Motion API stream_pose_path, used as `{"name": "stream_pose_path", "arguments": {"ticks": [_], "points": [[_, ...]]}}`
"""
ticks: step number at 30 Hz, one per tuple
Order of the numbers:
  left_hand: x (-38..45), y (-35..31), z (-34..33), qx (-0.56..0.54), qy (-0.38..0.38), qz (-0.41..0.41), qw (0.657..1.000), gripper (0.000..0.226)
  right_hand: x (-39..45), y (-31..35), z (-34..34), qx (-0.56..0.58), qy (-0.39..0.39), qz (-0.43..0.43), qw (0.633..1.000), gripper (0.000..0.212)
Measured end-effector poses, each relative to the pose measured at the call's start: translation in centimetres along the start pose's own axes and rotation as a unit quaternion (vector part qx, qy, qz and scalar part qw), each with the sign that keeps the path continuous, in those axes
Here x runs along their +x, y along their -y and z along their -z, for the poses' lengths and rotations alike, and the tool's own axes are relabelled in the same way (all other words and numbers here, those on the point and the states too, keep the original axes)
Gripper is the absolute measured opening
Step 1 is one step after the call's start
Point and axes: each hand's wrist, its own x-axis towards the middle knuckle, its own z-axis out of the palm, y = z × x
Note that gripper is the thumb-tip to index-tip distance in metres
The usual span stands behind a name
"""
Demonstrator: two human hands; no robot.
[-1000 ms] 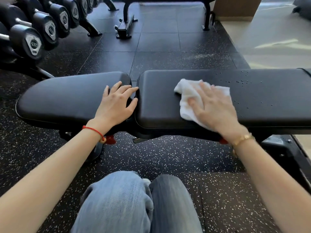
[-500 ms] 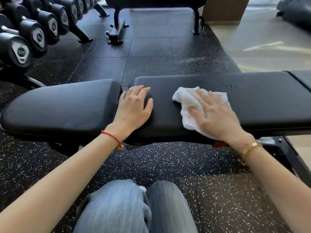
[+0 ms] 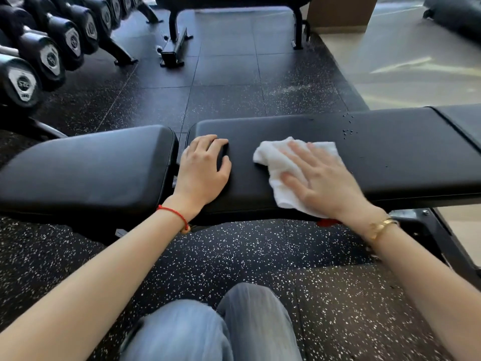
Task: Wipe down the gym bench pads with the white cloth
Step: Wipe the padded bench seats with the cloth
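Since a second ago the left hand (image 3: 201, 169) has shifted off the seat pad (image 3: 86, 168) onto the backrest pad (image 3: 390, 147), resting flat with fingers loosely spread; beside it the right hand (image 3: 322, 178) presses the white cloth (image 3: 276, 162) down, fingers splayed; droplets (image 3: 347, 131) bead farther back; dumbbells (image 3: 49, 56) beyond.

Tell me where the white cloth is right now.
The white cloth lies on the long bench pad, pressed flat under the right hand.
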Motion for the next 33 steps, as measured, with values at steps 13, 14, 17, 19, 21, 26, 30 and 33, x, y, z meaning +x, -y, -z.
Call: {"name": "stream_pose_path", "arguments": {"ticks": [13, 14, 17, 19, 21, 26, 30, 33], "points": [[0.1, 0.3, -0.3, 0.012, 0.014, -0.008, 1.0, 0.044, 7.7, 3.0, -0.4, -0.031, -0.012, -0.038, 0.999, 0.065], [0.1, 0.4, -0.3, 0.013, 0.016, -0.009, 1.0, 0.044, 6.1, 3.3, -0.5, -0.028, -0.011, -0.025, 0.999, 0.065], [0.1, 0.2, -0.4, 0.031, 0.025, -0.017, 0.999, 0.045, 1.3, 2.6, -0.7, -0.016, -0.007, -0.02, 1.0, 0.071], [0.2, 0.0, -0.4, 0.047, 0.032, -0.017, 0.998, 0.045, 0.2, 0.8, -0.5, -0.005, -0.012, -0.052, 0.999, 0.069], [0.2, -0.3, -0.3, 0.048, 0.04, -0.011, 0.998, 0.046, 0.6, -1.8, -0.1, -0.017, -0.009, -0.109, 0.994, 0.065], [0.0, -0.6, -0.2, 0.036, 0.041, 0.002, 0.998, 0.046, 5.0, -3.5, 0.8, -0.038, -0.001, -0.192, 0.981, 0.064], [-0.1, -0.7, -0.3, 0.04, 0.041, -0.001, 0.998, 0.047, 3.2, -1.1, 0.2, -0.041, -0.023, -0.114, 0.992, 0.063], [-0.1, -1.1, -0.6, 0.057, 0.043, 0.018, 0.997, 0.047, -1.0, -1.5, 0.0, -0.034, -0.022, -0.06, 0.997, 0.061]]}}
